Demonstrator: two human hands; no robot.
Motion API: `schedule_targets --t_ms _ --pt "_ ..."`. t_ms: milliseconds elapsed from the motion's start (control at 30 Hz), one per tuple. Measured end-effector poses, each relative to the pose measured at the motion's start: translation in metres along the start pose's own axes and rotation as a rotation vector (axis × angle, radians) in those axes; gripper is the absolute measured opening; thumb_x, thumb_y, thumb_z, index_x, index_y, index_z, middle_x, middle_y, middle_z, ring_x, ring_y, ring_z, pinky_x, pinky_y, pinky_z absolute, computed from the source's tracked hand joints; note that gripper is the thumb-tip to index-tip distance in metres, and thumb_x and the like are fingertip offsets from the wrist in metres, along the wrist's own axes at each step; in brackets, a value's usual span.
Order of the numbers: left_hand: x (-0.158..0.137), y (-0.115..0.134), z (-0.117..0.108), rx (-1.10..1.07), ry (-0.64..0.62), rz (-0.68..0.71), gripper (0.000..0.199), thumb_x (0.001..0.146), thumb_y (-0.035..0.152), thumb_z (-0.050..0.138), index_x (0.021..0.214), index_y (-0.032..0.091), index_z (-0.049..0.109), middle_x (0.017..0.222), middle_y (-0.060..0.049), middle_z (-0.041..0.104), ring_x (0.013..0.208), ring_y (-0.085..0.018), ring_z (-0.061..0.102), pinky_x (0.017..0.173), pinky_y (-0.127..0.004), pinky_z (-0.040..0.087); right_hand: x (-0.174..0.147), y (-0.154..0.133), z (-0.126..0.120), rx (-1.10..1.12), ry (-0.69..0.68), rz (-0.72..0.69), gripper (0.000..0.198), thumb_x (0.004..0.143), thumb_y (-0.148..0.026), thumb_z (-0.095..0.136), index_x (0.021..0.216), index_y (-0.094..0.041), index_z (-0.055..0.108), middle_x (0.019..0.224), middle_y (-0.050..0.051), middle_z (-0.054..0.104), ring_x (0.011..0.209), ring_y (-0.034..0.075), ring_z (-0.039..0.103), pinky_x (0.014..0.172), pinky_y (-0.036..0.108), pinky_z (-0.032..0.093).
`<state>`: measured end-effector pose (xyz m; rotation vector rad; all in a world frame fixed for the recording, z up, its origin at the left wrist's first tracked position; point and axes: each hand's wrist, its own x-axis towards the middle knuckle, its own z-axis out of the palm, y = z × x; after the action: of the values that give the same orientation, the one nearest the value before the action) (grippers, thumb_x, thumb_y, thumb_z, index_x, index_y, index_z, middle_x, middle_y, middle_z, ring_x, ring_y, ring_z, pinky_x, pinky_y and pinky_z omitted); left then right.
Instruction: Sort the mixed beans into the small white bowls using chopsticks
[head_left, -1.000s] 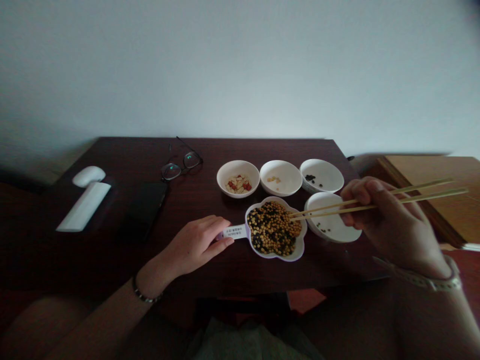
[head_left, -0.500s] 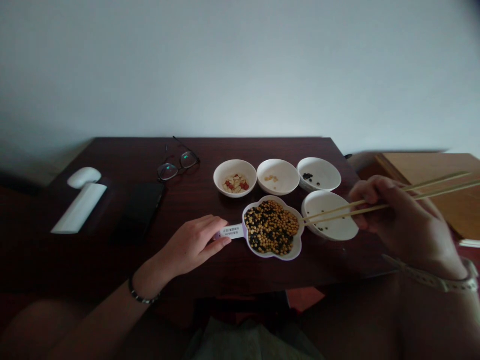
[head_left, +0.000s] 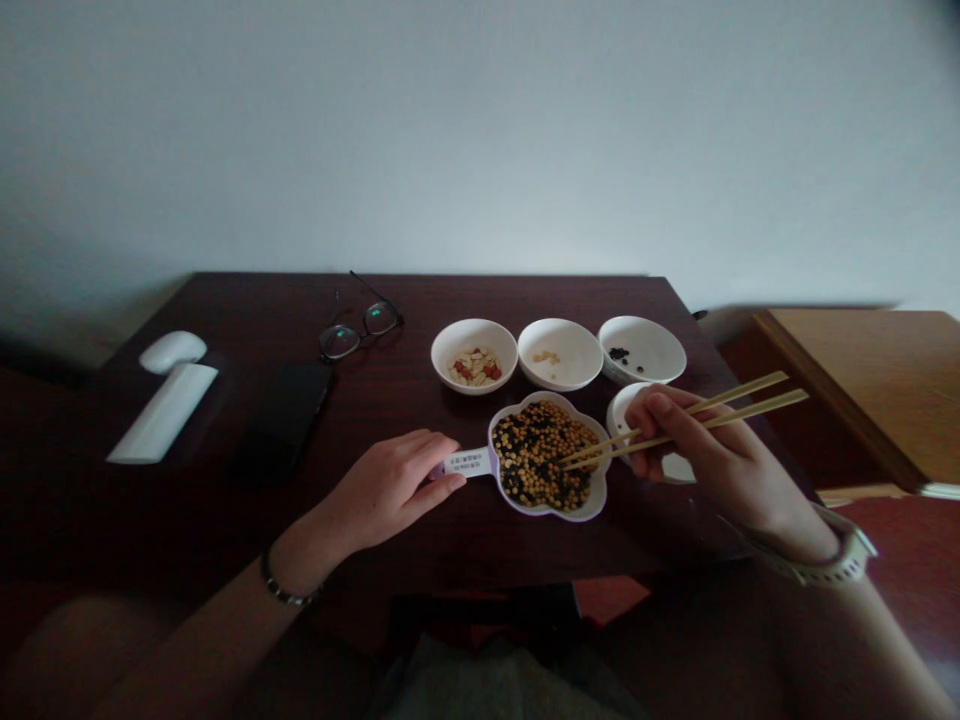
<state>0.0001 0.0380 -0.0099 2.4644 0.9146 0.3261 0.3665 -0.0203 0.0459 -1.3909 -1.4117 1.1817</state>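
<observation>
My left hand (head_left: 394, 490) is closed on the labelled handle of a flower-shaped scoop (head_left: 598, 497), white with a lilac edge. Mixed yellow and black beans (head_left: 544, 450) fill the scoop. My right hand (head_left: 720, 460) grips a pair of wooden chopsticks (head_left: 739, 410), whose tips reach in among the beans. Whether the tips hold a bean is too small to tell. Behind my right fingers, a white bowl (head_left: 621, 405) is partly hidden. Three more white bowls stand behind: one with red-and-pale pieces (head_left: 475, 368), one with a few yellow beans (head_left: 546, 358), one with a few black beans (head_left: 618, 355).
Eyeglasses (head_left: 360, 333) lie toward the back of the dark wooden table (head_left: 420, 560). To the left are a dark phone-like slab (head_left: 285, 420), a white rounded object (head_left: 172, 351) and a long white object (head_left: 163, 413). A light wooden surface (head_left: 877, 380) is at the right.
My right hand has moved left, carrying the chopstick tips from the scoop's right rim to over the beans. It now covers much of the near right bowl. My left hand keeps its hold.
</observation>
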Motion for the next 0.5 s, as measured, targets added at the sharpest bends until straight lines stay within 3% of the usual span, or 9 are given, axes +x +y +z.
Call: schedule_targets --t_ms 500 --pt "-0.001 -0.001 0.001 0.006 0.007 0.005 0.023 0.115 0.04 0.052 0.116 0.02 0.064 0.103 -0.005 0.07 0.093 -0.022 0.067 0.082 -0.034 0.05 0.0 0.0 -0.009 0.295 0.111 -0.025 0.041 0.11 -0.048 0.062 0.079 -0.022 0.058 0.074 0.001 0.054 0.056 0.015 0.053 0.051 0.03 0.041"
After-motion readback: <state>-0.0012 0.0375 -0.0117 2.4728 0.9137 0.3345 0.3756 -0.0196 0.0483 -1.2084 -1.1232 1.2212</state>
